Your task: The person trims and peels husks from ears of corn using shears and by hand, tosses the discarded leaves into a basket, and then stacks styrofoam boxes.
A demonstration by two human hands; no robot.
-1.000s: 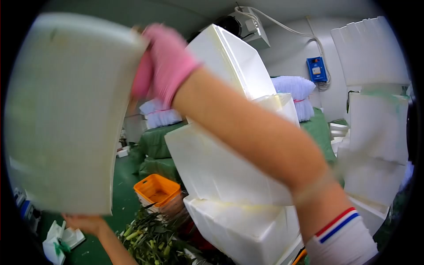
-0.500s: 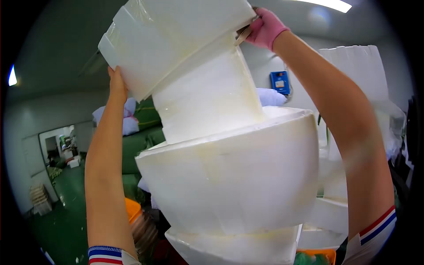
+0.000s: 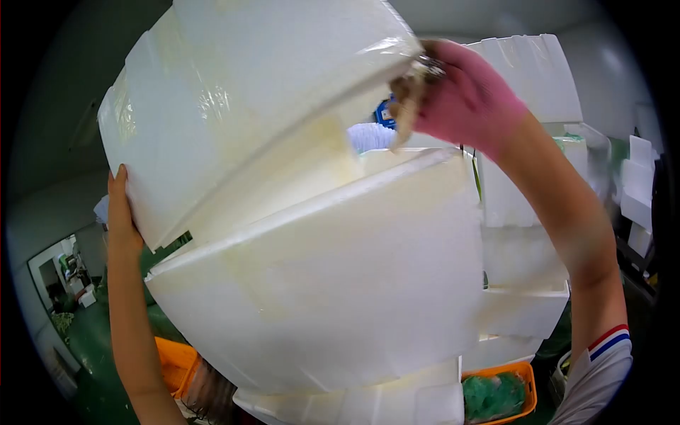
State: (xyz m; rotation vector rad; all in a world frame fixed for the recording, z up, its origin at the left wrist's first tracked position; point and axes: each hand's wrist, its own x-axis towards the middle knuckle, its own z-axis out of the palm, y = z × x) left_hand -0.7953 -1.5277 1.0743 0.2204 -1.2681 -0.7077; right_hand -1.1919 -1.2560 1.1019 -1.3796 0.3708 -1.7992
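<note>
A white styrofoam box (image 3: 262, 92) is held up tilted between my two hands, above other white foam boxes. My bare left hand (image 3: 123, 212) grips its lower left side, with most of the fingers hidden behind it. In a pink glove, my right hand (image 3: 471, 99) is closed at the box's right corner, its brownish fingertips blurred. A loose pale strip hangs by those fingers; I cannot make out what it is. Just underneath sits a large open styrofoam box (image 3: 319, 290), tilted, its rim close to the held box. Clear tape shines on the held box.
Another foam box (image 3: 418, 404) supports the stack at the bottom. An orange crate (image 3: 528, 397) with green bags stands at lower right, another orange crate (image 3: 173, 365) at lower left. More foam boxes (image 3: 528, 71) are piled behind on the right. A doorway (image 3: 60, 276) lies far left.
The held box has come lower and nearer, covering most of the gap over the open box. My right hand has moved down and right, my left hand down and left. The view has shifted.
</note>
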